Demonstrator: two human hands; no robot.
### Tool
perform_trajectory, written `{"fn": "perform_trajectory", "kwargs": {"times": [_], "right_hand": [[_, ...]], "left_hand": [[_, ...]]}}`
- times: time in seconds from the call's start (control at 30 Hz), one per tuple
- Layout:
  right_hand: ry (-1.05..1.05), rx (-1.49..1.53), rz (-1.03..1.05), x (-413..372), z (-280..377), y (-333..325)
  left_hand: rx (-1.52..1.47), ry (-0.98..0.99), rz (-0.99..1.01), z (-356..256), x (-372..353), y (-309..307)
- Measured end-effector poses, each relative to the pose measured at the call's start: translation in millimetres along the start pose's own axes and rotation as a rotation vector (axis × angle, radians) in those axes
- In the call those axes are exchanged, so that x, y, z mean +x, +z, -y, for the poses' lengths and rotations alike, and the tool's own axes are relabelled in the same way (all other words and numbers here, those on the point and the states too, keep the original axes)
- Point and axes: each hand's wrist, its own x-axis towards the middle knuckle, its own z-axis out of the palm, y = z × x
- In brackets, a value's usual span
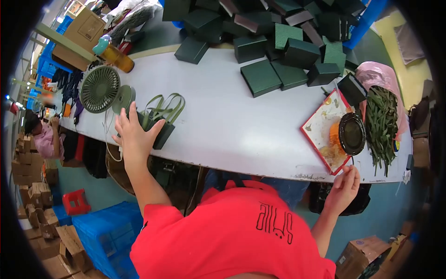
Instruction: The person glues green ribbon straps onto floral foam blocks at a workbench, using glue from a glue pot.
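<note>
My left hand [138,137] is spread open at the near left of the white table, over small dark green boxes [163,136] with looped green ribbon handles [172,108]. It partly hides these boxes. My right hand [344,187] is pinched closed at the table's front edge, just below a red-rimmed tray [320,118]. A thin dark stick-like piece shows right above its fingertips; I cannot tell what the fingers hold. On the tray stand an orange container [335,139] with amber residue around it and a round black dish [351,134].
Dark green boxes [260,77] are heaped along the far side. A pink bag [378,74] of green ribbon strips [383,125] lies at right. A green fan [100,89] and a bottle [114,53] stand at left. Another person [48,139] sits far left, near blue crates [109,232].
</note>
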Motion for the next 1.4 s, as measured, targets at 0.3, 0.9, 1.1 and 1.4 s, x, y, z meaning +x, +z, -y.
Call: {"fn": "perform_trajectory", "kwargs": {"times": [0.3, 0.9, 1.1, 1.4], "right_hand": [[0.328, -0.14, 0.381, -45.1, 4.4, 39.4], [0.774, 0.043, 0.635, -45.5, -2.8, 54.7], [0.776, 0.057, 0.572, -46.4, -0.3, 57.1], [0.719, -0.032, 0.506, -47.8, 5.9, 62.8]], "left_hand": [[-1.006, 0.972, -0.044, -115.0, -39.3, -28.5], [-1.329, 1.387, 0.436, -179.8, -104.2, -1.3], [-1.335, 1.36, 0.348, -186.1, -106.9, -1.6], [-1.308, 1.179, 0.308, -193.4, -102.7, -5.8]]}}
